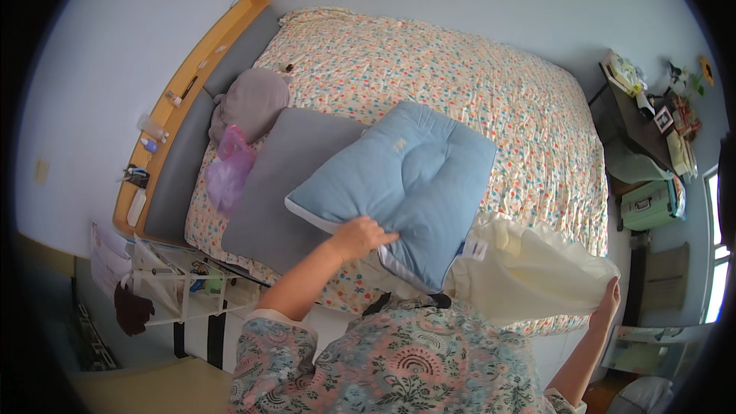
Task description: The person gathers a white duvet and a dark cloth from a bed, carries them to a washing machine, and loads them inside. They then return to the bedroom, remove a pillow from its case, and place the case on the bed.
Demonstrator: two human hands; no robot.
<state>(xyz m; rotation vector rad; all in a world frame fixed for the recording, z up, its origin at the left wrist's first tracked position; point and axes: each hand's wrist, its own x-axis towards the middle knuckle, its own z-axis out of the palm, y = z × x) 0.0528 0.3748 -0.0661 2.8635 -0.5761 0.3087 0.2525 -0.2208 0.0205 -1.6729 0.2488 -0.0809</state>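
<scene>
My left hand [357, 239] grips the near edge of a light blue pillow [402, 167] with white piping and a sewn-on tag [473, 249]. The pillow lies tilted across a grey flat pad [299, 172] on the bed. Far out to the right, my right hand [607, 298] pinches the end of a cream satin-like cloth [517, 276], stretched toward me from beside the pillow. Part of this cloth lies over the near edge of the bed. Whether it is a pillowcase cannot be told.
A patterned bed cover [437, 63] spreads beneath. By the headboard [178, 201] are a grey pillow [253, 100] and a purple plastic bag [230, 178]. A white wire rack [190, 293] stands at the left; a dark desk [641, 121] and green suitcase [650, 205] at the right.
</scene>
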